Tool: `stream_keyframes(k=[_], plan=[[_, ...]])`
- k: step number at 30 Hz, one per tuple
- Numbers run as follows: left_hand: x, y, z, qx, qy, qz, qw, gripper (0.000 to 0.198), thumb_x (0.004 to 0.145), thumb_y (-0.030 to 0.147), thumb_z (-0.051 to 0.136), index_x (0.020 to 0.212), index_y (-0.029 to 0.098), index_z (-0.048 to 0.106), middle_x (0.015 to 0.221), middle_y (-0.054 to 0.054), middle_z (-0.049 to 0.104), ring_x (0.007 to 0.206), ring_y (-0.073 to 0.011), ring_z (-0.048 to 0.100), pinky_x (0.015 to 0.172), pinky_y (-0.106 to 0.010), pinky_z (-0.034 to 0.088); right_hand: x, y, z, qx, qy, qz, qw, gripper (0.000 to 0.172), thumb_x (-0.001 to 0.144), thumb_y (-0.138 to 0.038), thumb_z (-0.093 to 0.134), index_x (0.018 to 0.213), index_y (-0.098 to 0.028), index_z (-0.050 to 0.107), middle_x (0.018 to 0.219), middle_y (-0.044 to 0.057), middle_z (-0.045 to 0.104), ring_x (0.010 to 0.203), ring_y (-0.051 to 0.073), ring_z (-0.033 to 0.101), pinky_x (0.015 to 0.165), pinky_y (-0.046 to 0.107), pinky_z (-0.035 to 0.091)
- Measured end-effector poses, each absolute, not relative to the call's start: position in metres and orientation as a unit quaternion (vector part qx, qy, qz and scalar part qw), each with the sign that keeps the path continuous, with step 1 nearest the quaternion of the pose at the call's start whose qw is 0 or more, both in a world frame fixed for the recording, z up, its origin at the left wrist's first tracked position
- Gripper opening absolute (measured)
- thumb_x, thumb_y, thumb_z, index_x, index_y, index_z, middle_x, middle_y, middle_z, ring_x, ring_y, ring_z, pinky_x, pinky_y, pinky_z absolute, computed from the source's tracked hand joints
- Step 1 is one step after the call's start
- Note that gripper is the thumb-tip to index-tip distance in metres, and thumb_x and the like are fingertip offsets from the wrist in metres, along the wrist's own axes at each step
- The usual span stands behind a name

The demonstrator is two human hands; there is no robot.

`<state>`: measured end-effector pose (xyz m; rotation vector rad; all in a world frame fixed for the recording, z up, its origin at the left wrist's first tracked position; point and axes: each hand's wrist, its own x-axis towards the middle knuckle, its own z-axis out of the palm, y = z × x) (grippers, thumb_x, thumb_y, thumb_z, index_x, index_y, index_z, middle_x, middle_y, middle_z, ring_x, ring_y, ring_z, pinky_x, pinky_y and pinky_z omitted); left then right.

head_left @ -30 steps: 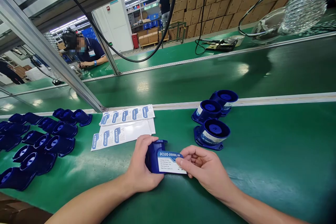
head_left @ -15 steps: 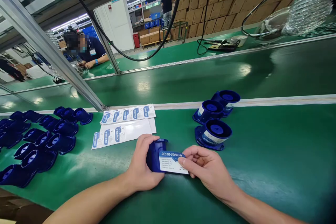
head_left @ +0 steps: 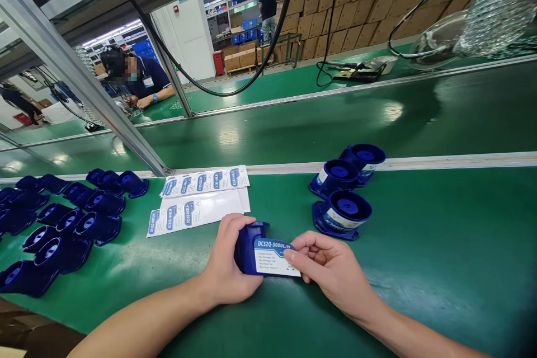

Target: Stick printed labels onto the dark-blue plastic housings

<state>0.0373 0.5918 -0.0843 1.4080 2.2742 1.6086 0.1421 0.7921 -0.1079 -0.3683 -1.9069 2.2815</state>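
My left hand (head_left: 231, 263) is wrapped round a dark blue plastic housing (head_left: 246, 249) near the front middle of the bench. A white and blue label (head_left: 272, 262) printed "DC52Q-5000L/H" lies against the housing's side. Its right end is pinched between the thumb and fingers of my right hand (head_left: 323, 260). How much of the label touches the plastic, I cannot tell. Behind the left hand lie sheets of the same kind of label (head_left: 218, 210), with bare backing where some labels are gone. Three blue housings with labels round them, the nearest one (head_left: 342, 213) included, stand beyond my right hand.
Several blue housings (head_left: 98, 226) without visible labels stand in rows at the left. A metal post (head_left: 126, 134) rises behind the sheets, and a black cable (head_left: 218, 92) hangs overhead. Across the bench, a person (head_left: 145, 81) works; another stands by stacked boxes (head_left: 335, 5).
Both hands, the housing and the label keep almost the same position. The view has shifted very slightly.
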Motion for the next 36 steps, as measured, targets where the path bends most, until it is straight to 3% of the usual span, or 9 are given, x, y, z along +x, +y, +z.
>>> stream_keyframes(k=[18, 26, 36], plan=[[0.037, 0.591, -0.086, 0.458, 0.726, 0.513, 0.006, 0.083, 0.065, 0.005, 0.068, 0.141, 0.026, 0.047, 0.127, -0.010, 0.052, 0.117, -0.0304, 0.055, 0.100, -0.047, 0.048, 0.143, 0.793, -0.107, -0.124, -0.638, 0.757, 0.067, 0.041, 0.080, -0.055, 0.091, 0.079, -0.018, 0.074, 0.064, 0.000, 0.066, 0.051, 0.011, 0.055, 0.048, 0.023, 0.044], [0.038, 0.590, -0.086, 0.459, 0.728, 0.510, 0.003, 0.080, 0.065, 0.005, 0.069, 0.140, 0.026, 0.048, 0.127, -0.010, 0.052, 0.117, -0.0306, 0.055, 0.100, -0.047, 0.048, 0.139, 0.787, -0.093, -0.149, -0.621, 0.765, 0.083, 0.050, 0.067, -0.062, 0.095, 0.071, -0.018, 0.073, 0.056, 0.000, 0.063, 0.045, 0.011, 0.052, 0.044, 0.023, 0.039], [0.037, 0.591, -0.085, 0.461, 0.726, 0.510, 0.002, 0.082, 0.065, 0.005, 0.069, 0.141, 0.026, 0.048, 0.128, -0.010, 0.052, 0.118, -0.0310, 0.054, 0.102, -0.049, 0.048, 0.138, 0.785, -0.090, -0.158, -0.619, 0.765, 0.079, 0.051, 0.064, -0.063, 0.096, 0.070, -0.018, 0.073, 0.055, 0.000, 0.062, 0.045, 0.011, 0.052, 0.044, 0.023, 0.039]])
